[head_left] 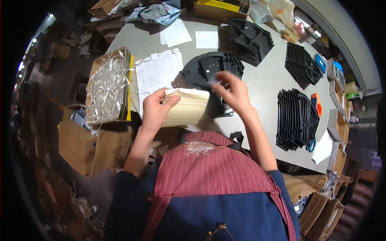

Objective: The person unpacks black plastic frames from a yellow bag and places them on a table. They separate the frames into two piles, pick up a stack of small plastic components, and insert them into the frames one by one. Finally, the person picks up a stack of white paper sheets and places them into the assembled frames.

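Left hand grips a cream stack; right hand pinches a small white piece.

Left hand (155, 110) is clamped on the left end of the paper stack (186, 107), thumb on top: probably light, floppy, loose-edged, best held at that end. Its long axis runs left-right, above the table's (265, 86) near edge. Right hand (235, 93) pinches a sticker (217, 80) over the black fan part (209, 74), likely stiff.

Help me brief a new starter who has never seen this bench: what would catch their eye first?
Probably the left hand gripping a thick cream stack of sheets at the near table edge, and the right hand on a fan of black plastic parts just behind it. More black stacks line the right side; a box of clear strips sits left.
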